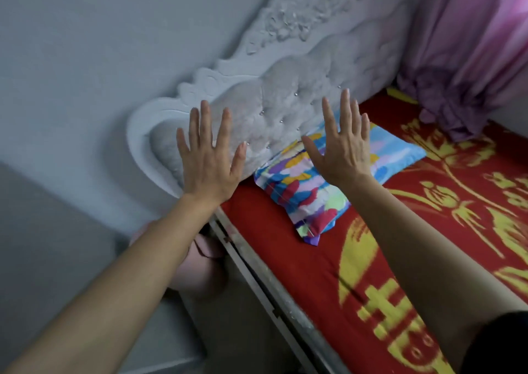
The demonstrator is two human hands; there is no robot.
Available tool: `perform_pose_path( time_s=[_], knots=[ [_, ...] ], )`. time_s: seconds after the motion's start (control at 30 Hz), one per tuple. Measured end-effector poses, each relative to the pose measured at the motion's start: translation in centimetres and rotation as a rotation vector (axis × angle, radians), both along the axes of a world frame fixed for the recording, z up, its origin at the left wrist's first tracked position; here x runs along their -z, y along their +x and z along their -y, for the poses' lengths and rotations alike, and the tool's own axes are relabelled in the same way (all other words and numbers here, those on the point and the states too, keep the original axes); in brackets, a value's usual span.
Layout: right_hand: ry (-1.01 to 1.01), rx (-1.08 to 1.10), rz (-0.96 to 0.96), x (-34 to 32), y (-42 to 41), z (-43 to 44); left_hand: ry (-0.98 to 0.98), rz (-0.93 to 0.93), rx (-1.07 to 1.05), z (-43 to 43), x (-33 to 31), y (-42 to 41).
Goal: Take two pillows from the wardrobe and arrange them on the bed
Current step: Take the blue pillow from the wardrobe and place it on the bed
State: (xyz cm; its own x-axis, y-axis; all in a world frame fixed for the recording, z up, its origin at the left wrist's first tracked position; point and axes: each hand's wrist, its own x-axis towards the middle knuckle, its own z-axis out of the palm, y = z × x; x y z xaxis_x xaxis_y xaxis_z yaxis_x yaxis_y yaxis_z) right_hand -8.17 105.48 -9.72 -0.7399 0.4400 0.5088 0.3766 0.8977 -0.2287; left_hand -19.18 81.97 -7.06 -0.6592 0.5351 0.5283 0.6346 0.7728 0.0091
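Observation:
A multicoloured patchy pillow point(308, 193) lies on the red bed cover point(314, 273) with yellow patterns, close against the white tufted headboard point(285, 108). It may be two pillows side by side, the farther part bluer point(400, 150); I cannot tell. My left hand point(208, 159) is raised with fingers spread, over the bed's left corner and in front of the headboard. My right hand point(343, 145) is raised the same way above the pillow. Neither hand holds anything.
A grey wall point(100, 45) runs behind and left of the headboard. Pink-purple curtains point(471, 59) hang at the far right, bunched onto the bed. The bed's white side rail point(257, 282) runs diagonally; a pinkish object point(200, 273) lies on the floor beside it.

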Motion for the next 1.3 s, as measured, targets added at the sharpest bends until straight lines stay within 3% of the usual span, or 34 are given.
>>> perform_pose_path(
  time_s=[0.3,0.57,0.9,1.13,1.3],
  knots=[
    [0.052,-0.221,-0.012,-3.2,0.9,14.5,0.015,-0.046,-0.169,16.3,-2.7,8.1],
    [0.064,-0.393,-0.103,-3.4,9.1,34.7,0.052,-0.201,-0.213,36.2,-4.1,21.5],
    [0.177,-0.755,-0.186,-2.6,15.3,58.3,-0.03,-0.098,-0.671,64.6,-2.7,33.2],
    [0.257,-1.015,-0.146,-1.4,12.8,68.3,-0.039,-0.008,-0.853,73.2,-0.2,34.5],
    [0.198,-1.0,-0.021,0.7,7.4,72.9,-0.116,0.024,-0.846,76.0,1.1,29.8]
  ],
)
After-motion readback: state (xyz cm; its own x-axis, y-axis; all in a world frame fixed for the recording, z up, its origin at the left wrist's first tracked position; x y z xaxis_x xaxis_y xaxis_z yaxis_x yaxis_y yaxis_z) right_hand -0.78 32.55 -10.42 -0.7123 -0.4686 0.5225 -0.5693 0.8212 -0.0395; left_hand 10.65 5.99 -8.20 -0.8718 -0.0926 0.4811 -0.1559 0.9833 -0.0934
